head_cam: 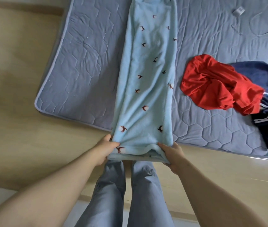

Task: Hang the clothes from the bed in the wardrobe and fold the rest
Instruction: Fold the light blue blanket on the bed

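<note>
Both hands, left hand (pixel 104 149), right hand (pixel 172 154), gripping blue fleece garment (pixel 148 79)

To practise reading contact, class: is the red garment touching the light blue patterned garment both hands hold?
Apart. The head view shows bare quilted mattress between the red garment and the light blue garment.

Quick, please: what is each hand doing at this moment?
Left hand: grips the near left corner of the light blue fleece garment.
Right hand: grips the near right corner of the same garment.
</note>
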`<state>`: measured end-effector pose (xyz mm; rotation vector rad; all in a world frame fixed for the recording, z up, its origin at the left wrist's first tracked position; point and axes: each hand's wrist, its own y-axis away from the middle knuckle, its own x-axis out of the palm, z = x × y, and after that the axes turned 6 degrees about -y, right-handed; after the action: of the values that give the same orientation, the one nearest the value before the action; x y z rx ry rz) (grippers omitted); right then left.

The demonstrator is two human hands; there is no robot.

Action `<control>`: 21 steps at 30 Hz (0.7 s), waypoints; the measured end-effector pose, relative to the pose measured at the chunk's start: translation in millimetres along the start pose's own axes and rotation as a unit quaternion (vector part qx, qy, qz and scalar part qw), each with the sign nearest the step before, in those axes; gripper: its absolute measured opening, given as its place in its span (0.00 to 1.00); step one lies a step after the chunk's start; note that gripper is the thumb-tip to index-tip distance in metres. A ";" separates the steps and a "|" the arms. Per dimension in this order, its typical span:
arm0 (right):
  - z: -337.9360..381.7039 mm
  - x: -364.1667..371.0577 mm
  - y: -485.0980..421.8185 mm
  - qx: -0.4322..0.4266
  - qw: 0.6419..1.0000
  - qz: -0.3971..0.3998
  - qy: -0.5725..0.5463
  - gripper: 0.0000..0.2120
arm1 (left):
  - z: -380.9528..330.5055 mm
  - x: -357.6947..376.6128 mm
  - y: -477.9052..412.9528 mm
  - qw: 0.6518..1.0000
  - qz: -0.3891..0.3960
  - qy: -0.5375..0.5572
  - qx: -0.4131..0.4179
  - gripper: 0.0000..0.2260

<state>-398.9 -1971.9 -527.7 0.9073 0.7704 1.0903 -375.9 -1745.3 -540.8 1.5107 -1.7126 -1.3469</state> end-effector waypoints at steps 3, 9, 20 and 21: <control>5.5 -3.4 21.5 -0.012 1.000 -0.006 0.003 0.09 | -5.3 -3.7 19.2 0.999 -0.010 -0.034 0.020 0.06; 0.7 -7.2 81.4 0.029 0.993 0.028 0.115 0.07 | 7.8 -17.5 68.8 0.997 -0.021 -0.071 0.020 0.12; -55.1 -16.1 138.7 0.123 0.985 0.081 0.089 0.05 | 55.7 -34.1 121.3 0.997 0.016 -0.062 -0.032 0.17; -52.3 -14.9 134.1 0.126 0.986 0.080 0.077 0.04 | 51.7 -35.6 116.6 0.998 0.021 -0.053 -0.024 0.17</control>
<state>-501.8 -1948.2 -428.7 1.1236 0.9930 1.2328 -463.1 -1705.3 -449.4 1.3932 -1.7529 -1.4581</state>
